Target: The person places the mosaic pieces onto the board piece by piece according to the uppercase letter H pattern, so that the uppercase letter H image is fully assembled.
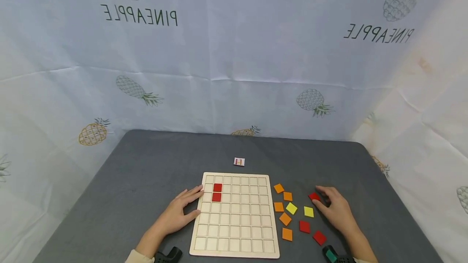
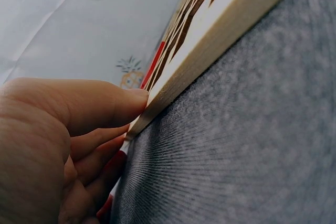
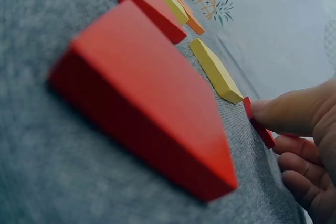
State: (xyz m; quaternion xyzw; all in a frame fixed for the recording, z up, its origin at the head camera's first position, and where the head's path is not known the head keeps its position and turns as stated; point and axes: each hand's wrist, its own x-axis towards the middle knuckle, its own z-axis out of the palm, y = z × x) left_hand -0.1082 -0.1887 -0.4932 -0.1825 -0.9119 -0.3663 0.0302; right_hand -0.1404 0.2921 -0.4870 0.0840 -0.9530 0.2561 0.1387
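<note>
Slippage looks the likeliest trouble at the right hand, whose grip is clamped on a red tile at the far right of the loose pieces, thumb on the near side and fingers on the far. The tile is thin, and the right wrist view shows it tilted between the fingertips; a pinch too near one edge could let it twist or drop. Whether it is clear of the surface I cannot tell.

A yellow tile lies just beside that thumb, on the near side, so a low sweep leftward could knock it, or scatter the orange tiles lined up along the board's right side.

Left of them lies the wooden board, with two red tiles in its second column from the left, second and third rows from the far edge. A tile set down askew could catch on the ridges between cells. The left hand has its fingers apart, merely resting against the board's left edge; a careless push there could slide the board rightward into the loose pieces.

Beyond the far edge lies a small patterned card; misreading its tiny squares could lead to a wrong cell.
</note>
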